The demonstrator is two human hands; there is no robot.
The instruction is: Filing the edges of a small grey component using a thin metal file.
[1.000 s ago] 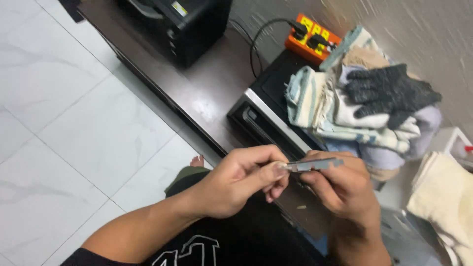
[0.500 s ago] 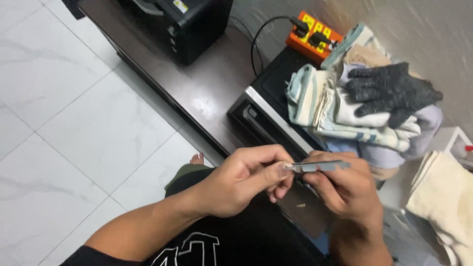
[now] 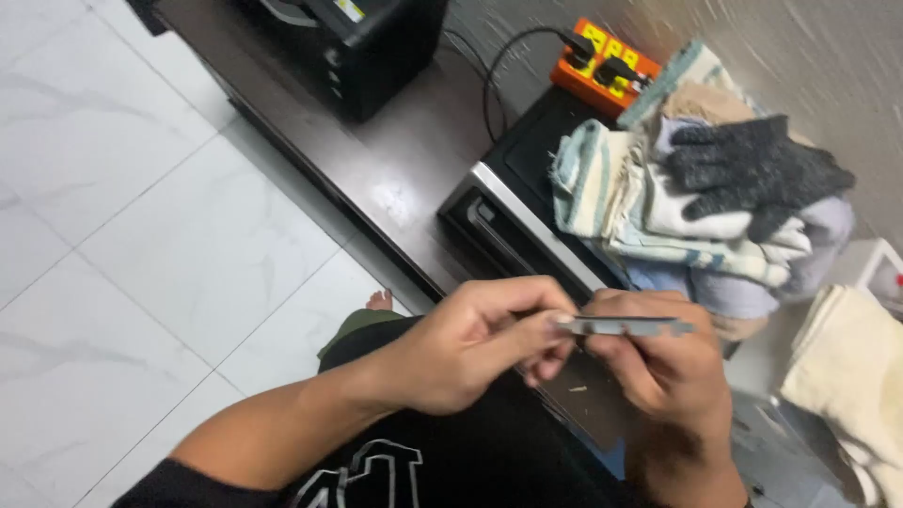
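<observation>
Both hands pinching thin metal strip (image 3: 625, 326) — left hand (image 3: 470, 348) gripping one end, right hand (image 3: 663, 362) supporting — strip not yet set down.

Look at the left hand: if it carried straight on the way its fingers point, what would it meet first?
Left hand points right along the metal strip; it would probably meet the right hand first.

Small yellow label (image 3: 350, 9) atop the black box (image 3: 372, 47) at the dark shelf's far end
</observation>
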